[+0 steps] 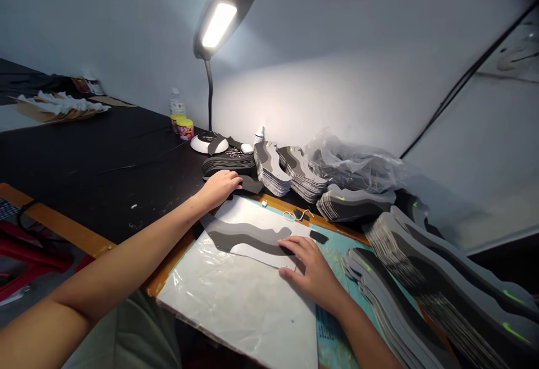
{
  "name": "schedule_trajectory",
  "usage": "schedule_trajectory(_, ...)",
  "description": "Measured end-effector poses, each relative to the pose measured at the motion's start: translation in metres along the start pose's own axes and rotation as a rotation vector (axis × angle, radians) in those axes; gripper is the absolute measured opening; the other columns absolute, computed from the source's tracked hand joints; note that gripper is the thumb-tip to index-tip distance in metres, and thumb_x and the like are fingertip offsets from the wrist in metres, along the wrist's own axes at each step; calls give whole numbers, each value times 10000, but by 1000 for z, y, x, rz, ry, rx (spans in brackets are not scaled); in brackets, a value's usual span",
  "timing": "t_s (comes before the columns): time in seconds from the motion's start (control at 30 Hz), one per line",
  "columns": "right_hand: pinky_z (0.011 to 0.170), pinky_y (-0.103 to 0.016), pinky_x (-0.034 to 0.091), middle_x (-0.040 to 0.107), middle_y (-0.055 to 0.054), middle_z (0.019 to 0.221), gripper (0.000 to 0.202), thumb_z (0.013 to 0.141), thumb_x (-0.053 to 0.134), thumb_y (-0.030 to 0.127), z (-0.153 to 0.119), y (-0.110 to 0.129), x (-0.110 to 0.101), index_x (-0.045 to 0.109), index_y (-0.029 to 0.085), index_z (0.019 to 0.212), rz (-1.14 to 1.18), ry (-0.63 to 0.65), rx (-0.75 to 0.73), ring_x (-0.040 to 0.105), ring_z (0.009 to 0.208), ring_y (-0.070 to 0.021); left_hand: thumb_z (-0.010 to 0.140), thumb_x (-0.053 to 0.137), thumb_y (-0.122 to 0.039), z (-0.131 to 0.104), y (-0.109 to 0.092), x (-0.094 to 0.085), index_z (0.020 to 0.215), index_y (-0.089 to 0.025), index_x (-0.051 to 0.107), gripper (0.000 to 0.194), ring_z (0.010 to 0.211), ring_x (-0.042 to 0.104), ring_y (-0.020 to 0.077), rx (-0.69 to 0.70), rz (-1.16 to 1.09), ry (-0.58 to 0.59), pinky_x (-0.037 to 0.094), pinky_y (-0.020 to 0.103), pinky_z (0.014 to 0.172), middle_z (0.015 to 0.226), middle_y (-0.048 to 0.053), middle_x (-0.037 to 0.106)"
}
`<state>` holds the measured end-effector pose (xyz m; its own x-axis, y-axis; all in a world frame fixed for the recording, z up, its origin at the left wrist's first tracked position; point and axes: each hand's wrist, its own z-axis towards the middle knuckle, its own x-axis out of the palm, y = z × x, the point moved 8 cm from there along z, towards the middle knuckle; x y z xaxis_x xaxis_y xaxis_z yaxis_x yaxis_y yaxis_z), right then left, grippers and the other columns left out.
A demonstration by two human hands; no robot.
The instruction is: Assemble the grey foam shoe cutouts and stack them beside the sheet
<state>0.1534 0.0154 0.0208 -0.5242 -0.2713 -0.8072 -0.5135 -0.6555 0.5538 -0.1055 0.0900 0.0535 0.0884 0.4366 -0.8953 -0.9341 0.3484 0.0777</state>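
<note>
A curved shoe-upper panel (248,236) in two greys and white lies on the white board (236,307) in front of me. Across its right end rests my right hand (314,270), fingers stretched and thumb apart, touching the panel without gripping it. Further back, my left hand (221,188) has its fingers curled together at the end of a dark grey curved piece (251,185). This piece lies just in front of a stack of similar dark pieces (229,164). The left thumb is mostly hidden. A small black scrap (319,237) sits beyond my right hand.
Stacks of grey shoe panels (272,169) line the back, with longer stacks (455,279) at the right. A lit desk lamp (209,94) stands behind my left hand. Crumpled clear plastic (357,161) lies by the wall. A white elastic loop (289,216) lies behind the board.
</note>
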Motion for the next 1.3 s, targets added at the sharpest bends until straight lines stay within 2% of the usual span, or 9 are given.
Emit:
schedule_trajectory(0.17, 1037, -476, 454, 611, -95, 1301, 457, 865, 632, 373, 3, -4, 2, 574, 261, 1305, -15, -44, 37, 540, 1230, -290, 991, 483, -287, -2, 3, -8, 1084, -111, 666, 270, 980, 621, 266, -16, -35, -71, 473, 397, 885, 1031, 146, 668)
schedule_trajectory(0.3, 1065, -479, 439, 581, -102, 1349, 484, 865, 619, 346, 6, -5, 5, 534, 248, 1331, -20, -60, 63, 523, 1268, -283, 1013, 437, -309, 0, -5, -29, 1174, -98, 607, 315, 1061, 588, 278, -35, -75, -159, 452, 430, 943, 1125, 167, 645)
schedule_trajectory(0.4, 1090, -488, 415, 561, -107, 1377, 550, 842, 640, 342, 7, -7, 5, 498, 246, 1364, 14, -85, 81, 509, 1294, -285, 1038, 370, -322, -2, -29, -44, 1214, -109, 571, 342, 1036, 591, 236, 19, -155, -188, 473, 378, 920, 1128, 152, 638)
schedule_trajectory(0.53, 1094, -459, 411, 570, -113, 1356, 662, 778, 677, 300, 7, -13, -4, 443, 238, 1394, 229, -144, 112, 535, 1274, -270, 1032, 386, -375, -9, -75, -46, 1217, -131, 580, 363, 990, 591, 222, 247, -359, -109, 495, 338, 865, 1071, 135, 632)
schedule_trajectory(0.67, 1008, -422, 465, 683, -92, 1151, 481, 800, 535, 234, 7, -27, -19, 493, 219, 1279, 565, -255, 176, 631, 1127, -236, 1000, 471, -410, -12, -100, -35, 1223, -171, 620, 359, 978, 591, 219, 381, -448, 8, 492, 311, 833, 1058, 114, 634)
schedule_trajectory(0.77, 937, -395, 482, 722, -71, 998, 367, 857, 514, 316, 7, -37, -23, 528, 204, 1206, 699, -301, 242, 663, 1018, -229, 994, 481, -425, -11, -106, -32, 1196, -176, 655, 366, 943, 599, 216, 396, -420, 26, 489, 306, 810, 1017, 105, 645)
schedule_trajectory(0.87, 905, -378, 476, 728, -40, 902, 363, 859, 580, 397, 6, -41, -27, 566, 206, 1168, 648, -367, 305, 665, 938, -216, 979, 492, -466, -16, -115, -34, 1178, -172, 684, 403, 939, 619, 226, 431, -404, 49, 492, 313, 797, 1025, 116, 662)
schedule_trajectory(1.07, 883, -356, 473, 737, -16, 942, 129, 803, 672, 229, 7, -26, -26, 727, 238, 920, 361, -342, 282, 637, 898, -194, 966, 533, -424, -39, -125, -28, 1234, -246, 676, 352, 876, 628, 208, 391, -402, 148, 479, 292, 761, 999, 78, 664)
schedule_trajectory(1.3, 867, -347, 475, 749, 2, 930, 156, 834, 677, 185, 7, -19, -26, 762, 285, 919, 144, -341, 251, 594, 972, -209, 958, 519, -323, -47, -128, -24, 1183, -218, 699, 307, 853, 623, 188, 353, -417, 245, 480, 266, 741, 1015, 76, 665)
